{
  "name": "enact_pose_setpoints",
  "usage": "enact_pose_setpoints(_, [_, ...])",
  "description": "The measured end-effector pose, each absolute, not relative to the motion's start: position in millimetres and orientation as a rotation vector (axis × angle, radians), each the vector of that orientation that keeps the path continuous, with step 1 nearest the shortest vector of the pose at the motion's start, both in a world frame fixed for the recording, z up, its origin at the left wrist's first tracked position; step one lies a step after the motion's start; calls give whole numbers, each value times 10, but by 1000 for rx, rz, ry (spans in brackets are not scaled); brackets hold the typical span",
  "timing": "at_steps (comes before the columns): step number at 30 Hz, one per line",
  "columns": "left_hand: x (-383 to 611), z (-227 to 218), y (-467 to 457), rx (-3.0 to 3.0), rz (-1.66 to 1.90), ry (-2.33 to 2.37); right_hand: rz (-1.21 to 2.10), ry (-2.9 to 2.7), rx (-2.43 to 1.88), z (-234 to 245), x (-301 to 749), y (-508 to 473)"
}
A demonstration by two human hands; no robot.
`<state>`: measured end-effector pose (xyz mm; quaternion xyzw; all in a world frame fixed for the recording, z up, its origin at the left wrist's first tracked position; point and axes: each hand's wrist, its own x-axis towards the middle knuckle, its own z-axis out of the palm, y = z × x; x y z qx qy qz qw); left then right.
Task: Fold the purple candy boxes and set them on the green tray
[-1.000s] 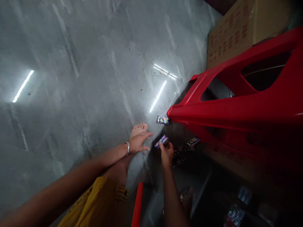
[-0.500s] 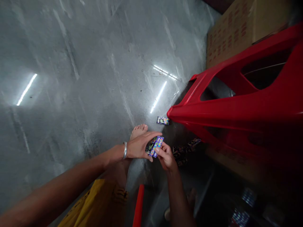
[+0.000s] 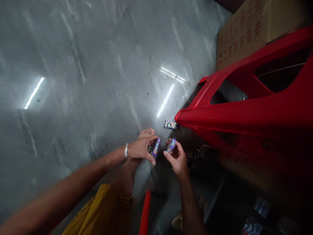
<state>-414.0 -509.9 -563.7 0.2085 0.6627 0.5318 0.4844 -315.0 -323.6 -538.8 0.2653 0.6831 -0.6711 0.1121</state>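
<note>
My left hand (image 3: 141, 148), with a silver bangle at the wrist, grips a small purple printed packet (image 3: 156, 147) between thumb and fingers, above my bare foot (image 3: 146, 132). A short gap to the right, my right hand (image 3: 179, 159) pinches a similar small purple packet (image 3: 171, 145) by its edge. On the floor above my right hand lies a dark packet with a colourful print (image 3: 170, 124), close to the foot of a red plastic stool. What the packets contain cannot be seen.
The red plastic stool (image 3: 232, 112) fills the right side. Behind it stands a cardboard box (image 3: 241, 36) with red print. More dark packets (image 3: 199, 151) lie in shadow under the stool. A red bar (image 3: 145, 212) rises at the bottom. Grey floor (image 3: 97, 65) stretches left.
The purple packets, held together between both hands before, are now apart, one in each hand. My right hand has moved to the right, away from the left.
</note>
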Motion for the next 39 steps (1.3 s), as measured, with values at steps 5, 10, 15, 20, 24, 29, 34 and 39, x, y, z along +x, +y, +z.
enact_pose_setpoints(5, [-4073,-5733,-5125,368,1373,1010,-1537,2447,29,-5164,-3244,-3104])
enact_pose_setpoints(10, [-4056,-5716,-5078,290,1433,912,-1467,2530,-37,-5137,-3231,-3127])
enact_pose_setpoints(15, [-4045,-5703,-5102,127,1500,868,-1417,2672,-87,-5171,-3138,-3227])
enact_pose_setpoints(20, [-3984,-5688,-5086,62,1578,847,-1377,2654,-176,-5230,-3138,-3278])
enact_pose_setpoints(24, [-3970,-5663,-5093,61,1596,878,-1399,2604,-241,-5218,-3184,-3298])
enact_pose_setpoints(29, [-3944,-5695,-5198,34,1584,1008,-1494,2420,-110,-5384,-3385,-3141])
enact_pose_setpoints(34, [-3894,-5760,-5286,-67,1567,1047,-1398,2620,319,-6133,-3706,-2785])
enact_pose_setpoints(39, [-3865,-5807,-5255,-49,1511,1106,-1395,2575,533,-6578,-3846,-2707])
